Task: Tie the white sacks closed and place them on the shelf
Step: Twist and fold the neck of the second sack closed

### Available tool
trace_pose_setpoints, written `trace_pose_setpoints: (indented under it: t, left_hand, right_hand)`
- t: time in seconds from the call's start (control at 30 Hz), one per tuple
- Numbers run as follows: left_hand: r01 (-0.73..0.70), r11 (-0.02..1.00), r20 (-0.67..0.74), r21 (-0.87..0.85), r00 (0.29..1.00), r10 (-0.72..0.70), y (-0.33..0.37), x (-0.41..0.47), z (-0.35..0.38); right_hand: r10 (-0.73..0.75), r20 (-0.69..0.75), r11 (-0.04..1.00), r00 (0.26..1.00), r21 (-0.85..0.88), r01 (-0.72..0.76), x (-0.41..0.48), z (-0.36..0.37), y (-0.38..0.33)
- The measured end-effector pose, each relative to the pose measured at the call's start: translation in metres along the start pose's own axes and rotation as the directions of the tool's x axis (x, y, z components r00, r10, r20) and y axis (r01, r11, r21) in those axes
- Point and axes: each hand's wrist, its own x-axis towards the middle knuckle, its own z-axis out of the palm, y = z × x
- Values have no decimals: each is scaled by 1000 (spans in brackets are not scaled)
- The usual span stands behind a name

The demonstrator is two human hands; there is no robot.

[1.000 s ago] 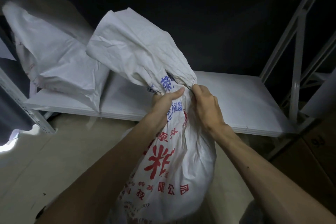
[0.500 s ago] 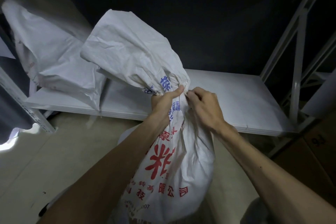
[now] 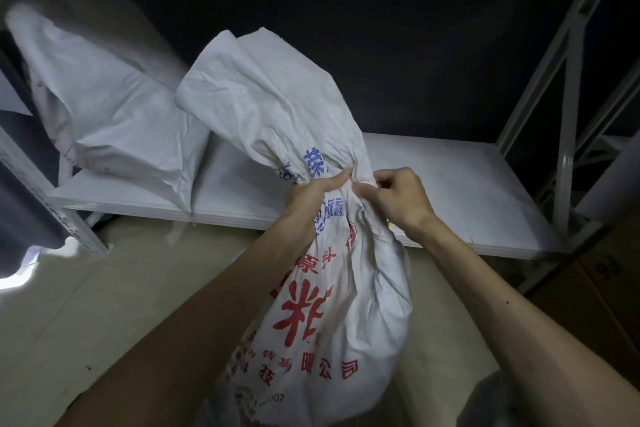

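one white sack (image 3: 114, 107) lies already on the shelf (image 3: 450, 184) at 10 o'clock. your left hand (image 3: 311, 198) and right hand (image 3: 401, 198) both pinch closed the printed sack (image 3: 332, 305) neck (no tie visible yet); tying and shelving remain.

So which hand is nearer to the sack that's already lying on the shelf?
Left. The left hand grips the gathered neck on the side toward the shelved sack; the right hand pinches the same neck farther away.
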Motion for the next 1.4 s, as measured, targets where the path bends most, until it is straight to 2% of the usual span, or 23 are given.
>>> trace_pose_setpoints:
  t: [0.07, 0.13, 0.23, 0.33, 0.5, 0.57, 0.6, 0.63, 0.7, 0.73, 0.8, 0.87, 0.93, 1.03, 1.13, 1.27, 1.4]
  left_hand:
    - [-2, 1000, 2, 5, 1000, 2, -1, -2, 1]
    - [-16, 1000, 0, -2, 1000, 16, -2, -3, 2]
    - [-49, 998, -48, -33, 998, 47, -4, -4, 4]
    - [-90, 996, -46, -26, 995, 89, -6, -3, 7]
    - [-120, 990, -128, -77, 986, 109, -9, 3, 10]
    - [-73, 992, -138, -103, 989, 59, -9, 6, 7]
    - [-43, 993, -125, -108, 992, 30, -8, 7, 5]
    - [-7, 995, -92, -98, 996, -2, -6, 10, 2]
    - [32, 997, 6, -74, 999, -32, -5, 11, -1]
    - [32, 997, 46, -70, 999, -29, -4, 10, 0]
    - [31, 997, 106, -73, 994, -23, -3, 6, 1]
    - [29, 996, 162, -88, 987, -15, -4, 4, 1]
    - [41, 996, 186, -81, 982, -26, -4, 3, -1]
    - [46, 998, 175, -53, 984, -36, 0, 2, -5]
    - [13, 999, 137, -38, 991, -8, 1, 1, -6]
    - [-63, 996, -31, 57, 997, 65, 1, -4, 0]
    - [-45, 997, -46, 65, 998, 48, 3, -6, 0]
  right_hand:
    - [-110, -111, 987, 988, -128, 95, -1, 3, 5]
    - [-267, -187, 919, 945, -344, 191, -4, 8, 9]
    - [-477, -180, 771, 861, -555, 311, -9, 21, 10]
    - [-548, -168, 672, 819, -672, 311, -10, 28, 9]
    - [-546, -152, 603, 824, -754, 261, -14, 35, 6]
    - [-533, -113, 637, 838, -706, 310, -15, 33, 7]
    - [-485, -72, 700, 872, -630, 337, -15, 28, 5]
    - [-392, -23, 798, 920, -506, 327, -15, 21, 3]
    - [-191, 39, 971, 981, -137, 195, -10, 3, -3]
    - [-119, 42, 992, 992, 35, 117, -7, -5, -4]
    - [4, 57, 955, 998, 295, -21, -1, -14, 1]
    - [116, 135, 892, 984, 421, -163, 3, -14, 10]
    - [154, 259, 872, 954, 418, -255, 5, -13, 16]
    - [57, 329, 940, 943, 300, -162, 3, -10, 10]
    - [-3, 249, 984, 968, 171, -41, 1, -4, 4]
    - [-12, 92, 1000, 996, -11, 13, 2, 3, 7]
    - [-82, -36, 994, 996, -72, 80, 0, 9, 6]
